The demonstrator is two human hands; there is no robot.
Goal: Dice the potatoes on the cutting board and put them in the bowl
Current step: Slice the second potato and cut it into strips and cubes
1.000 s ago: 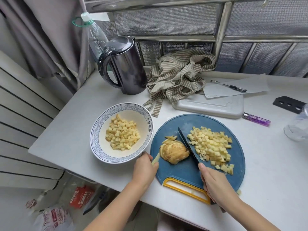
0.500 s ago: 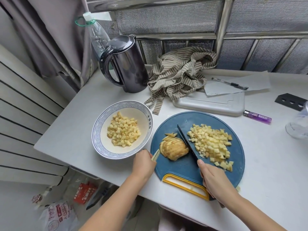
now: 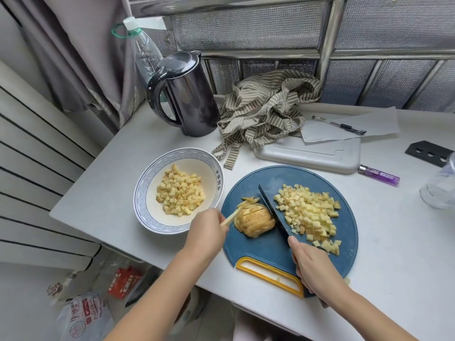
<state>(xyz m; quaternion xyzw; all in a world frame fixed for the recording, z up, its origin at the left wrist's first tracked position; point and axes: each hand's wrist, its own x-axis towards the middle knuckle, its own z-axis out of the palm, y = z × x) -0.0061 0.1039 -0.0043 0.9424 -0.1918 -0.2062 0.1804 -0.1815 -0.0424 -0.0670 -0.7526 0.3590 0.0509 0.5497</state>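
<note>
A round blue cutting board (image 3: pixel 275 244) with a yellow handle lies near the table's front edge. On it sits a sliced potato half (image 3: pixel 254 221), a few loose strips (image 3: pixel 247 201) behind it, and a heap of diced potato (image 3: pixel 309 212) on the right. My left hand (image 3: pixel 206 233) pinches a potato strip (image 3: pixel 230 217) at the board's left rim. My right hand (image 3: pixel 314 265) grips a dark knife (image 3: pixel 272 212), its blade lying between the sliced half and the dice. A white bowl (image 3: pixel 145 193) with a blue rim, left of the board, holds diced potato (image 3: pixel 179 193).
Behind the bowl stand a dark kettle (image 3: pixel 187 97) and a plastic bottle (image 3: pixel 142 50). A striped cloth (image 3: pixel 266 112), a white board (image 3: pixel 312 153), paper with a pen (image 3: pixel 338 124), a purple lighter (image 3: pixel 379 174) and a clear jar (image 3: pixel 440 190) lie behind and right.
My left hand has drawn a potato strip leftward, off the sliced half toward the board's rim. The knife and my right hand have barely shifted.
</note>
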